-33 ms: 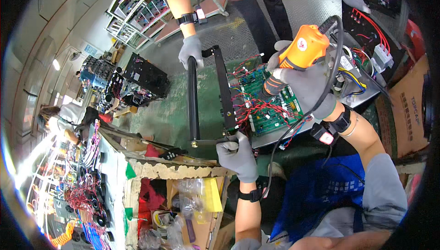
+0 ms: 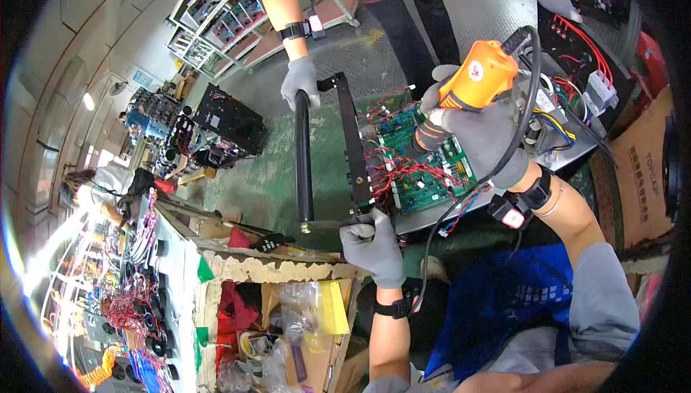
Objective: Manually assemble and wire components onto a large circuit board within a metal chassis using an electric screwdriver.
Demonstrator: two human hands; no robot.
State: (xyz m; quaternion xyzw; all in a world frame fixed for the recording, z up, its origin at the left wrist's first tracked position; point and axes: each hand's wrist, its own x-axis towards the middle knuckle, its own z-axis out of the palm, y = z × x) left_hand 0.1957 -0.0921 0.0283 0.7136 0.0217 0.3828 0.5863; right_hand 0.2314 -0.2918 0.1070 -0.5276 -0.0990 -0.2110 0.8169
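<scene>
My right hand (image 2: 484, 141), in a grey glove, wraps round an orange power screwdriver (image 2: 479, 76). The driver's nose points down at a green circuit board (image 2: 425, 186) crossed by red wires. In its own grey glove, my left hand (image 2: 373, 249) is closed at the near end of a black handle frame (image 2: 353, 152), beside the board. Its fingertips press on the frame's end bracket; what lies under them is partly hidden. A co-worker's gloved hand (image 2: 299, 82) holds the far end of the frame's round black bar (image 2: 304, 163).
The driver's black cable (image 2: 534, 91) loops over my right wrist. A cardboard box (image 2: 644, 170) stands at right. Below left is a worn wooden bench (image 2: 273, 269) with plastic bags and scraps inside. The co-worker's other hand (image 2: 556, 3) rests near red wires. Shelving (image 2: 245, 19) stands behind.
</scene>
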